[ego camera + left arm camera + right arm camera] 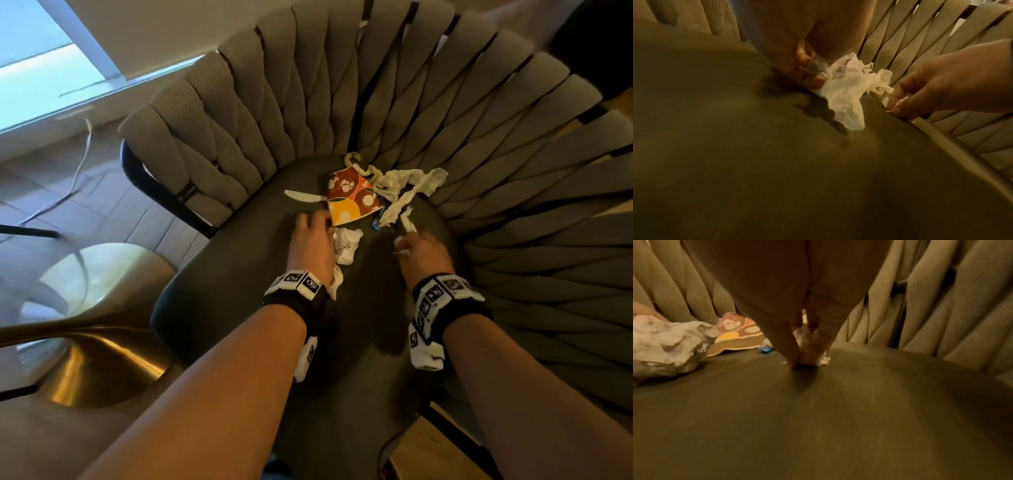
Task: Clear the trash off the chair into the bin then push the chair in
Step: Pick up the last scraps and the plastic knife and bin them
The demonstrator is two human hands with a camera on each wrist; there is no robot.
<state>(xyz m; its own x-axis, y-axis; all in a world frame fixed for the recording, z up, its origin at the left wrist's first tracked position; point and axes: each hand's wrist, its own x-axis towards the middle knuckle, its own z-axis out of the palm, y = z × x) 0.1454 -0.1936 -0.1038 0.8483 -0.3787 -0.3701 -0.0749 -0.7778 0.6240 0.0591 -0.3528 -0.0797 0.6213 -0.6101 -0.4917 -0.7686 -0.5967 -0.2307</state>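
Observation:
A dark chair seat (342,342) with a grey woven back holds the trash. My left hand (317,226) lies at the seat's middle, its fingers (807,76) curled round a crumpled white napkin (346,246) (846,94). Just beyond it lie a flattened red and orange paper cup (352,198) (740,334) and a white plastic knife (301,197). My right hand (407,245) (803,360) pinches a small piece of white tissue (807,340) against the seat. A twisted white tissue pile (407,185) and a small blue wrapper (375,224) sit at the back. No bin is in view.
A brass pedestal table base (96,346) stands close to the chair's left side. A thin white cable (75,178) trails over the wooden floor below a window (41,68). The woven backrest (513,154) wraps round the far and right sides of the seat.

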